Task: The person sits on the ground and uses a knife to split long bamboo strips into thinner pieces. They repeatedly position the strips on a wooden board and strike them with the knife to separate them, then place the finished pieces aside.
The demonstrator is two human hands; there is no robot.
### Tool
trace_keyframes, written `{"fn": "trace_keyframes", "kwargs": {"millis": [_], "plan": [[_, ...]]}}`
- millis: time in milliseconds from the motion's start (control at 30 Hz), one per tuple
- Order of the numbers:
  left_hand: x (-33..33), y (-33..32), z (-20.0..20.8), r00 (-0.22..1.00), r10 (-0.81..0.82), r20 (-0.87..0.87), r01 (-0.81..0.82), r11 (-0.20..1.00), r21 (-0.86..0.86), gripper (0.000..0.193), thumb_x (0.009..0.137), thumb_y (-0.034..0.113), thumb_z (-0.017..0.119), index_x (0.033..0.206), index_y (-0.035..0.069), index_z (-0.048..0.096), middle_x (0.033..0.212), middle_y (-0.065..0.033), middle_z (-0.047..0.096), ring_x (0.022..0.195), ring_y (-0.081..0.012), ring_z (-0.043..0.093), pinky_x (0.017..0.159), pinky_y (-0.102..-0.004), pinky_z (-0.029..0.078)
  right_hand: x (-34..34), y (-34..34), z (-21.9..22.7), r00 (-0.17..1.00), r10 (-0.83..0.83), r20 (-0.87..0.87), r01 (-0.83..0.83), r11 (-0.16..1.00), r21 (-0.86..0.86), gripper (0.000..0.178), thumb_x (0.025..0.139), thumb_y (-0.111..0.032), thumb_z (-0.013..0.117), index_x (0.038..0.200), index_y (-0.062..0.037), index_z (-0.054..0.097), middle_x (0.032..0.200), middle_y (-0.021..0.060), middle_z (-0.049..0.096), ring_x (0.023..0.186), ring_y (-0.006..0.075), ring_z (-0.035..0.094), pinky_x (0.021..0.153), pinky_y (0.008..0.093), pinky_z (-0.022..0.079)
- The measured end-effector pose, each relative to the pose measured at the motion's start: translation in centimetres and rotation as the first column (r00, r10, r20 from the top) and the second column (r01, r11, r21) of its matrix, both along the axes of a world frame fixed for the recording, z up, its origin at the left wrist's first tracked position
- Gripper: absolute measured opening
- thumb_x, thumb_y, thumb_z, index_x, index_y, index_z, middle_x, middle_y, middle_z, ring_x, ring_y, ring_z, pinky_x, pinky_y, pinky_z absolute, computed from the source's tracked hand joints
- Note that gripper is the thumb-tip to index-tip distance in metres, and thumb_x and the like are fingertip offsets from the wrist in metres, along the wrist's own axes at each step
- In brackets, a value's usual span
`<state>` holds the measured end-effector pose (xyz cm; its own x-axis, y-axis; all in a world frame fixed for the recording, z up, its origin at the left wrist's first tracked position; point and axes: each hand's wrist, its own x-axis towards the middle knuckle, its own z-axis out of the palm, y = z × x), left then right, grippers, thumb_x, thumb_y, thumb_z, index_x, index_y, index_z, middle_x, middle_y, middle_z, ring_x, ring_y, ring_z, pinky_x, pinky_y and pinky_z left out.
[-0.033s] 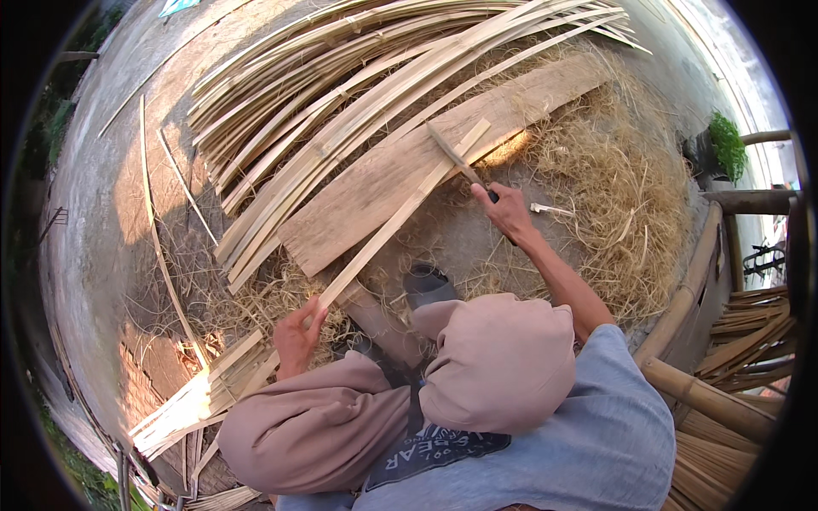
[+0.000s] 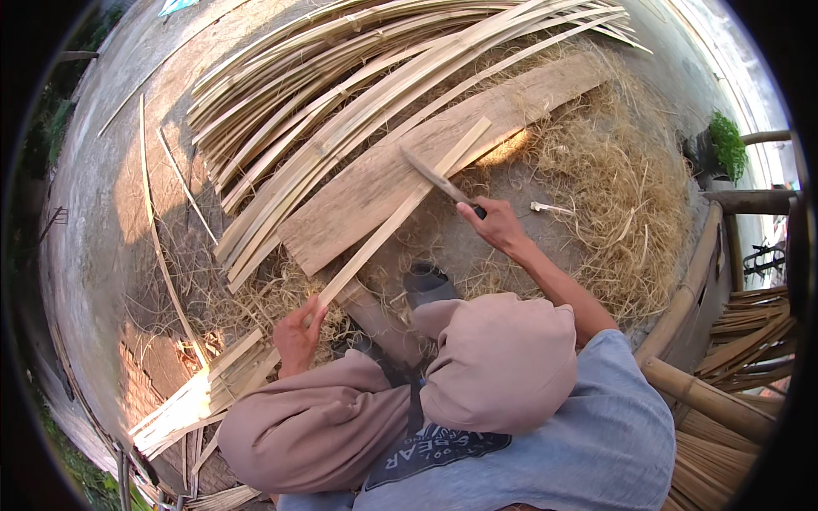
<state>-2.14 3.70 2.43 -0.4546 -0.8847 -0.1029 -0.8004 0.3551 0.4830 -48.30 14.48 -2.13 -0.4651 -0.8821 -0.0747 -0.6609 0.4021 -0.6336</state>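
Observation:
A long pale bamboo strip (image 2: 382, 237) runs from my left hand up across a wooden plank (image 2: 349, 200). My left hand (image 2: 300, 334) pinches the strip's near end beside my left knee. In my right hand (image 2: 494, 225) is a knife (image 2: 432, 173), its dark handle wrapped by my fingers. The blade lies across the strip near the plank's front edge and points up and to the left. I cannot tell whether the blade's edge presses into the bamboo.
Many bamboo strips (image 2: 341, 94) lie bundled behind the plank. Fine shavings (image 2: 622, 196) are heaped at right. More strips (image 2: 204, 396) sit at lower left, near loose thin ones (image 2: 158, 221). A bamboo pole railing (image 2: 707, 399) stands at right, with a green plant (image 2: 727, 146) beyond.
My right hand and the knife have slid down and left along the bamboo strip, toward me. My left hand and the strip have stayed in place.

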Motion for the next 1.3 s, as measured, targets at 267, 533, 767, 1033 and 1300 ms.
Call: {"fn": "trace_keyframes", "kwargs": {"millis": [267,533,767,1033,1300], "plan": [[0.2,0.5,0.4,0.995,0.003,0.098,0.005,0.997,-0.083,0.038,0.094,0.045,0.075,0.126,0.026,0.076,0.083,-0.0102,0.071,0.071,-0.0307,0.069,0.064,-0.0426,0.051,-4.7,0.2,1.5,0.962,-0.273,-0.001,0.272,0.96,0.06,0.067,0.098,-0.062,0.062,0.075,0.0003,0.065,0.063,0.0201,0.061,0.058,0.0328,0.059,0.059,0.0459,0.046],[-0.1,0.3,1.1,0.991,-0.005,0.136,0.014,0.998,-0.064,0.034,0.094,0.044,0.075,0.121,0.023,0.079,0.087,-0.0127,0.075,0.07,-0.032,0.069,0.064,-0.0425,0.051,-4.6,-0.2,0.4,0.971,-0.237,-0.015,0.237,0.971,0.025,0.067,0.097,-0.063,0.062,0.076,0.0007,0.065,0.06,0.0211,0.06,0.057,0.0377,0.062,0.059,0.0477,0.048],[-0.4,0.8,2.5,0.989,0.047,0.137,-0.06,0.994,0.095,0.044,0.094,0.05,0.073,0.126,0.02,0.077,0.103,-0.0166,0.077,0.092,-0.0359,0.074,0.079,-0.0442,0.055,-1.8,0.6,1.0,0.992,-0.113,-0.049,0.116,0.99,0.08,0.068,0.098,-0.063,0.061,0.074,0.0012,0.064,0.065,0.0232,0.063,0.065,0.0395,0.065,0.063,0.0498,0.05],[-1.0,0.6,1.5,1.0,-0.011,0.0,0.011,0.998,-0.069,0.038,0.094,0.045,0.075,0.122,0.02,0.078,0.079,-0.0135,0.073,0.072,-0.0351,0.069,0.066,-0.0451,0.051,-1.5,1.4,1.6,0.995,-0.097,-0.014,0.098,0.994,0.056,0.067,0.099,-0.06,0.062,0.072,0.002,0.063,0.065,0.0255,0.062,0.064,0.0422,0.064,0.061,0.0499,0.049],[-0.6,0.2,1.8,0.996,0.008,0.088,-0.007,1.0,-0.015,0.039,0.092,0.046,0.077,0.119,0.018,0.08,0.076,-0.0159,0.071,0.068,-0.0339,0.068,0.064,-0.0438,0.05,-4.6,0.3,1.5,0.977,-0.204,-0.066,0.209,0.973,0.098,0.07,0.099,-0.064,0.057,0.076,0.0016,0.064,0.066,0.0246,0.064,0.067,0.0419,0.067,0.064,0.051,0.05]]}}
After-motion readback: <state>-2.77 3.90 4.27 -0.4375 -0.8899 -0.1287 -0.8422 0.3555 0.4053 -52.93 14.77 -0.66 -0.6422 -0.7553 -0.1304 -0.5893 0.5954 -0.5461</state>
